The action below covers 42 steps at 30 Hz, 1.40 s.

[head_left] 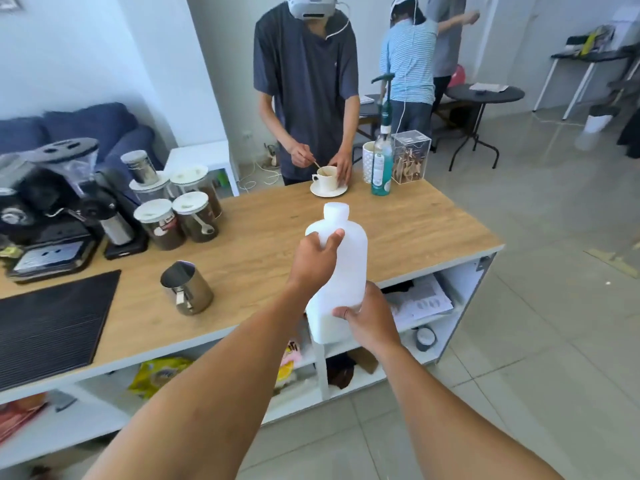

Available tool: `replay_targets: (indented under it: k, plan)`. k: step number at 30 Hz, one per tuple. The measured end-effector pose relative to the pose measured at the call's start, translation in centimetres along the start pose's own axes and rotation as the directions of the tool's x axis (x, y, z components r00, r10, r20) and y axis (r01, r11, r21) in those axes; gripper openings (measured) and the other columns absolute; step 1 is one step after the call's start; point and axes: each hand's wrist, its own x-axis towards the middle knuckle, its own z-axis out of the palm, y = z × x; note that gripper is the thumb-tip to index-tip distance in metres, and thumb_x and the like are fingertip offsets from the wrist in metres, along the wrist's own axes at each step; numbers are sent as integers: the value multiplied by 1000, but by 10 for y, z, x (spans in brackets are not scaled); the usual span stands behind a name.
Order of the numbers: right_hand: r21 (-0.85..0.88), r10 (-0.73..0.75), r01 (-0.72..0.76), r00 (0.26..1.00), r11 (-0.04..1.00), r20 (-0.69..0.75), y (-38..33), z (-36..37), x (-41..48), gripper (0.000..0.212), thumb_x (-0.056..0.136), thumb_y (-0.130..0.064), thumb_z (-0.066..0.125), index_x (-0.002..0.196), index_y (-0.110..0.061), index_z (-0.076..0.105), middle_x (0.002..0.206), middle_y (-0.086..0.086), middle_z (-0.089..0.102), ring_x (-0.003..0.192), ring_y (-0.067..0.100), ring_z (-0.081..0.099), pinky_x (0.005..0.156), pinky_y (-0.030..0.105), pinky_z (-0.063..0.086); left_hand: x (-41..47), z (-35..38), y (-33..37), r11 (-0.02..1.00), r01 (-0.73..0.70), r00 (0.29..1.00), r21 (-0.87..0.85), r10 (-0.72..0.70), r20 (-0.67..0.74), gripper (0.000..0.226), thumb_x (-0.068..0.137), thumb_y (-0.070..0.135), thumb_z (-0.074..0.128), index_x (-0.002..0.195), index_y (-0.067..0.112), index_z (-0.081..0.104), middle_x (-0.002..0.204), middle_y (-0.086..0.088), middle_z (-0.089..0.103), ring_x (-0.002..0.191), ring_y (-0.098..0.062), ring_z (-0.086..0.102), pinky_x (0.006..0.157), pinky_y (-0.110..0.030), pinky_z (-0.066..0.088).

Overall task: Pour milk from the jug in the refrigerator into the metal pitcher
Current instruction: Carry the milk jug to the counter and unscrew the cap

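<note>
I hold a white plastic milk jug (346, 265) upright in the air over the near edge of the wooden counter (398, 237). Its white cap is on. My left hand (313, 261) grips the jug's upper left side, near the shoulder. My right hand (369, 318) supports it at the lower right corner. The metal pitcher (187, 287) stands on the counter to the left of the jug, empty as far as I can see, its handle facing me. The refrigerator is out of view.
A black ribbed mat (52, 327) lies at the counter's near left. An espresso machine (45, 220) and several lidded jars (173, 216) stand behind it. Across the counter a person stirs a cup on a saucer (328, 183). A pump bottle (381, 161) and clear box (410, 157) stand far right.
</note>
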Motion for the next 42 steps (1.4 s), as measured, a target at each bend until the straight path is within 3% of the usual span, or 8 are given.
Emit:
replay_targets:
  k: [5,9,14,17,23,27,31,42]
  plan:
    - [-42,-34,36,998,998,59,-27,63,22,59,70,-34,80,120,-23,50,114,-6,57,100,17,59,78,35,51,25,-60,-24,1000,27,998,8,-26,-61,44,94,51,55,76,12,43,71,-9,45,62,-21,45,60,-34,40]
    - [-93,-44,53,994,994,96,-44,110,40,55,73,-35,78,119,-24,50,116,-5,56,101,19,59,84,40,52,44,-106,-52,997,52,992,-53,-58,-113,47,90,55,55,78,12,43,72,-9,42,63,-21,43,59,-37,37]
    - [-105,-27,43,989,994,147,-54,160,60,52,73,-30,77,118,-24,52,115,-5,59,98,16,59,78,33,50,65,-138,-86,997,70,984,-42,-76,-159,45,94,49,55,72,13,37,70,-8,41,63,-21,42,59,-37,39]
    - [-112,-17,35,988,993,152,-59,181,70,52,69,-32,75,116,-29,53,116,-8,57,98,17,60,82,39,51,75,-154,-103,995,73,980,-61,-83,-179,48,91,54,53,72,14,37,69,-8,41,62,-20,42,60,-38,40]
    - [-148,-60,78,990,986,126,-61,202,81,50,78,-26,74,123,-26,52,119,-9,53,98,12,55,81,31,47,88,-172,-127,990,105,977,-93,-120,-174,53,92,56,53,86,3,50,73,-8,47,67,-20,48,67,-48,51]
    - [-138,-52,68,992,988,115,-62,208,86,49,72,-30,76,116,-30,54,114,-11,58,97,12,60,79,35,53,91,-180,-131,987,62,988,-146,-82,-133,69,87,61,52,91,-8,49,72,-8,46,65,-18,48,63,-39,44]
    - [-138,-61,75,993,988,102,-60,212,89,52,71,-28,78,116,-30,53,112,-11,57,96,11,60,78,34,53,85,-181,-135,995,34,993,-93,-44,-111,58,92,55,53,90,-2,51,71,-6,51,65,-17,52,64,-44,49]
    - [-193,-135,191,954,962,267,-59,210,120,37,87,-21,64,121,-30,54,114,-8,59,102,13,58,85,37,51,83,-178,-152,998,-6,995,-58,0,-104,30,99,43,51,97,13,53,69,11,54,65,-8,52,60,-24,41]
